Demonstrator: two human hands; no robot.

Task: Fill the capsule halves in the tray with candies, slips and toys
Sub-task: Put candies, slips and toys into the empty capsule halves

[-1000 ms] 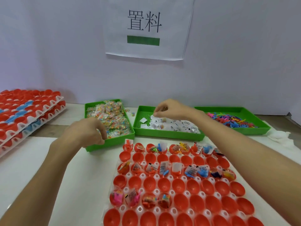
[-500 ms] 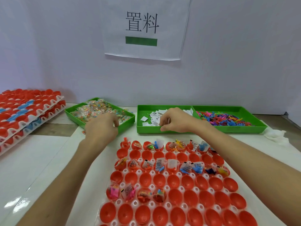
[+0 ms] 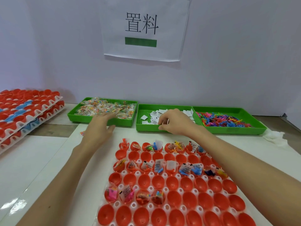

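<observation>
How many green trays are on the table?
3. The left green tray holds candies, at the left hand. The middle green tray holds paper slips, by the right hand. The right green tray holds toys. None seems hidden.

1. Paper sign (image 3: 143, 28) taped to the wall (image 3: 57, 54), top centre of the frame; two large black characters printed above a green bar (image 3: 140, 42).
2. Stack of white trays (image 3: 24, 111) at the left edge, packed with red and a few blue capsule shells.
3. Crumpled white tissue (image 3: 275, 137) at the right edge, lying on the tabletop.
4. White tabletop (image 3: 32, 160) across the lower left, glossy, with a brown wood-grain strip (image 3: 53, 128) behind it.
</observation>
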